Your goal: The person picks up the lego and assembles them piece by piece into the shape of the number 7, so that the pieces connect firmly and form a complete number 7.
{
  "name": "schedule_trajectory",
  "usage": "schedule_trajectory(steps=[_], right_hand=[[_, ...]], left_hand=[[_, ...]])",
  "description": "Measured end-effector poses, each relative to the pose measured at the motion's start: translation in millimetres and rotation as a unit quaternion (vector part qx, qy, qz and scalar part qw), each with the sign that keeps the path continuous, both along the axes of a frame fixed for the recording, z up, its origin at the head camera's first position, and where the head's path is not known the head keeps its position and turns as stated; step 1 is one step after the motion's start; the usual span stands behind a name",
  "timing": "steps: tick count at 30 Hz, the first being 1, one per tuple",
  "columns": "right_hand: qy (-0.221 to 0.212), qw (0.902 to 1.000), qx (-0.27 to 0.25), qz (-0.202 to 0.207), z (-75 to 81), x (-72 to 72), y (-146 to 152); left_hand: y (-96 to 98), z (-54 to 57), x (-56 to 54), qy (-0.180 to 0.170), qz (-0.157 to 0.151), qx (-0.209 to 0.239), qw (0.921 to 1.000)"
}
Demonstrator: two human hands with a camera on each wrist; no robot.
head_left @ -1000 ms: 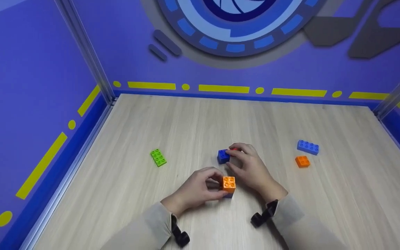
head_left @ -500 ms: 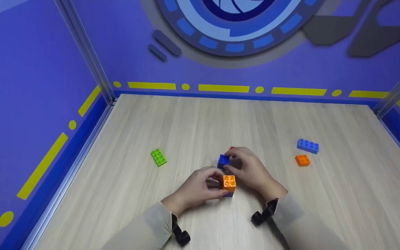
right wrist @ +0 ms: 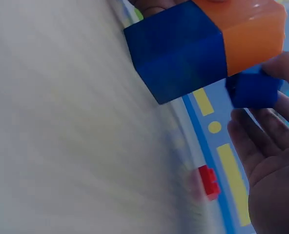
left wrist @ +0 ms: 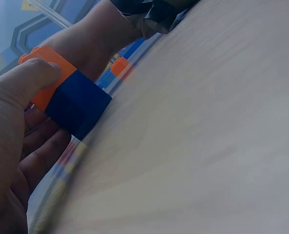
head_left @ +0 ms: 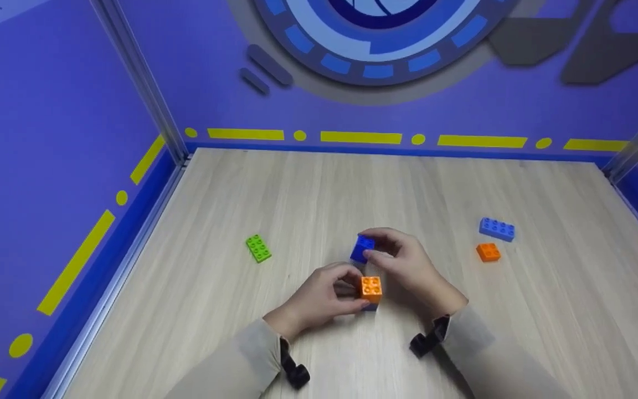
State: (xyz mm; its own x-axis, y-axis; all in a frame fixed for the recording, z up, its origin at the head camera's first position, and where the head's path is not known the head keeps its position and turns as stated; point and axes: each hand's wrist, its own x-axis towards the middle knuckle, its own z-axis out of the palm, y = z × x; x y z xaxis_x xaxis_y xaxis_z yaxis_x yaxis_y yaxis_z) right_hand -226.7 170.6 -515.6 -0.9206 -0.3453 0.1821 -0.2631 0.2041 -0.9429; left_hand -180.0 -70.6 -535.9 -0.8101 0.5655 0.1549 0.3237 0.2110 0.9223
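Observation:
My left hand [head_left: 322,299] holds a two-brick stack between thumb and fingers, an orange brick [head_left: 371,288] on top of a dark blue brick [left wrist: 79,104]. In the left wrist view the thumb presses the orange brick's side. Just beyond the stack, my right hand [head_left: 410,263] pinches another blue brick [head_left: 362,249] between thumb and fingertips. That blue brick [right wrist: 256,89] looks raised off the table in the right wrist view, apart from the stack.
A green brick [head_left: 258,248] lies on the wooden table [head_left: 230,199] to the left. On the right lie a light blue brick [head_left: 497,229] and an orange brick [head_left: 488,252]. A red brick [right wrist: 209,183], hidden in the head view, lies farther back.
The right hand's fingers have closed on the blue brick, which first came nearer the stack and has since been lifted. The left hand and its stack have barely moved.

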Motion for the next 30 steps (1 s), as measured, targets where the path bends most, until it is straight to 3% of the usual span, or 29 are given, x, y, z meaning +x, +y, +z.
schedule_trajectory(steps=[7,15,21,30], right_hand=[[-0.01,0.998,-0.002,0.063,16.3,17.3,19],[0.002,0.9968,0.0,0.08,23.0,39.1,23],[0.05,0.9945,0.025,0.088,25.9,48.6,17],[0.124,0.9844,0.068,0.105,25.7,48.1,18]], left_hand=[[2.2,-1.5,-0.1,-0.003,-0.002,0.002,1.0],[0.6,0.8,-2.1,0.004,-0.001,0.0,1.0],[0.4,0.1,-1.8,0.0,-0.003,0.001,1.0],[-0.1,-1.2,-3.2,0.008,0.0,0.004,1.0]])
